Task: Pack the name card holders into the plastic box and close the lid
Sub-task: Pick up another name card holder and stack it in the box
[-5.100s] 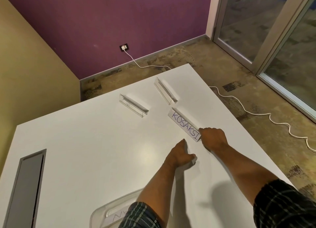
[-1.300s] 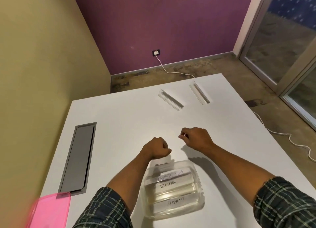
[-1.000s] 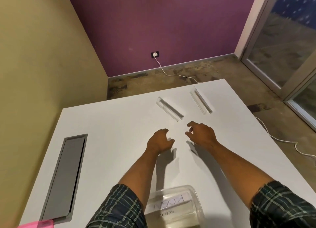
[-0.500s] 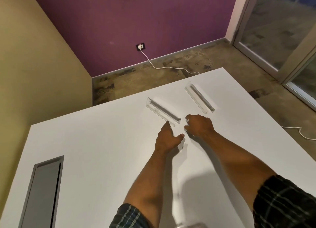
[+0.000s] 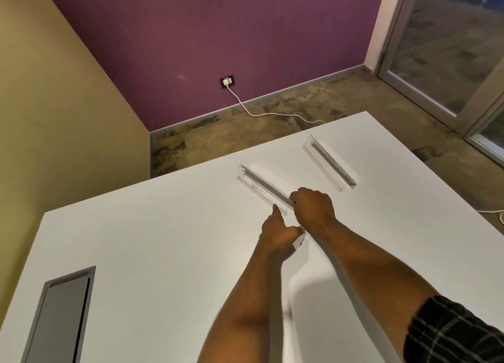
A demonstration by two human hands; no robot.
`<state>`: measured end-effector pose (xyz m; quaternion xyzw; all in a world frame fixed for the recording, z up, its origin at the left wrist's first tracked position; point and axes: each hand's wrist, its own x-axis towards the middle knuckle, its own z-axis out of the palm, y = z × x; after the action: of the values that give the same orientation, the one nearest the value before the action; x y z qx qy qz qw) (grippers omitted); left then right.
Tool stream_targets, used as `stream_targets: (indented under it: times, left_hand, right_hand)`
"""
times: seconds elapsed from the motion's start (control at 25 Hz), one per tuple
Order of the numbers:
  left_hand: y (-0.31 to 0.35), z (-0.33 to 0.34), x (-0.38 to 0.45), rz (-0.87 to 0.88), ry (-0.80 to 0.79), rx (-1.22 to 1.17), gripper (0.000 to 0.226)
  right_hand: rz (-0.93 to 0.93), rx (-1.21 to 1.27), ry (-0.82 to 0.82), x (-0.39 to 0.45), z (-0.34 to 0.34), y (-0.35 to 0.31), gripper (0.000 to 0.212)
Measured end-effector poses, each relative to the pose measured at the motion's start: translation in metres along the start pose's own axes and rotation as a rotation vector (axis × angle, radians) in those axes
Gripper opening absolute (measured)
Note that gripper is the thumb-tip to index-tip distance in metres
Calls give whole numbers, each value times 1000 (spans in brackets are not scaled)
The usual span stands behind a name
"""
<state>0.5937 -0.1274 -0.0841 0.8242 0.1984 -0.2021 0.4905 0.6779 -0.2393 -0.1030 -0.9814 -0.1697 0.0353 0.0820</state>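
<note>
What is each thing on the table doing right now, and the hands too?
Nearer clear holder: lying on the table, near end pinched by the right hand.
Farther clear holder: lying untouched.
Right hand: closed on the nearer holder's end.
Left hand: forefinger out, at that same end.
Grey table hatch: shut.

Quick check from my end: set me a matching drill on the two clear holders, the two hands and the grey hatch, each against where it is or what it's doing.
Things:
1. Left holder
2. Right holder
3. Left hand
4. Grey hatch

States:
A. Lying alone, untouched, toward the table's far right
B. Index finger out at a holder's near end
C. Set flush in the tabletop, near left
D. Near end in the right hand's grip

Pairs: 1-D, 2-A, 3-B, 4-C
</note>
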Motion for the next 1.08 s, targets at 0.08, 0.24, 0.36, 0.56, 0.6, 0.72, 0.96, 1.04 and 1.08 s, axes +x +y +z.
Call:
stream_targets:
  times: [0.08,0.24,0.36,0.56,0.6,0.72,0.96,1.04,1.08]
  left_hand:
    - [-1,0,-5,-6,-1,-138,83]
    - [1,-11,-20,-170,81,-586,37]
    - [-3,-26,-42,-213,136,-715,23]
    - [-29,-50,-103,-225,59,-676,29]
    - [-34,-56,-118,-231,42,-660,24]
    - [-59,-74,-161,-215,-50,-560,31]
    - [-90,-95,-243,-231,-286,-474,27]
    - [-96,-98,-268,-233,-388,-431,32]
    - [-96,-99,-275,-228,-438,-409,34]
  right_hand:
    - [-41,-5,38,-12,-3,-4,17]
    - [-218,64,93,-43,-14,-11,22]
    - [-344,73,108,-70,-22,-20,8]
    - [-543,-6,54,-129,-28,-38,9]
    - [-580,11,45,-141,-31,-40,10]
    - [-572,204,-29,-181,-52,-44,34]
    - [-444,417,10,-222,-86,-21,67]
    - [-479,381,-153,-230,-100,-17,79]
    - [-490,361,-226,-232,-107,-16,82]
